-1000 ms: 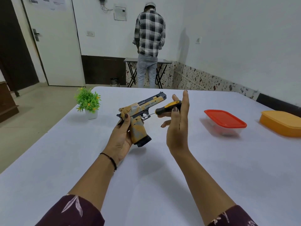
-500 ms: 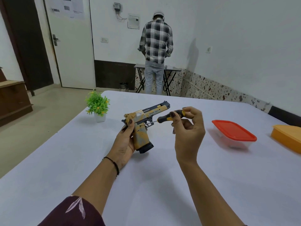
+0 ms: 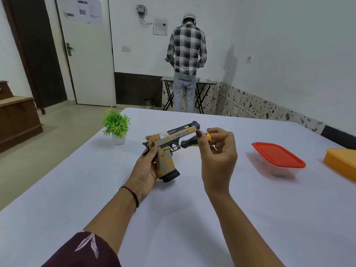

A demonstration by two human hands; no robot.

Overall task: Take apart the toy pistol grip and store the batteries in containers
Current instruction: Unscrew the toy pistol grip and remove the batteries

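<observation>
Now unscrewing: my left grip point(image 3: 146, 170) clasps the toy pistol point(image 3: 166, 163), my right grip point(image 3: 219, 157) pinches the screwdriver point(image 3: 189, 142); next, I judge, steady turns.

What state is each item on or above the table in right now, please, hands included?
toy pistol, in one piece, held upright by its grip.
screwdriver, tip against the pistol near the trigger.
left hand, gripping the pistol.
right hand, pinching the screwdriver handle.
red-lidded container, lid on.
orange container, lid on, partly out of frame.
</observation>
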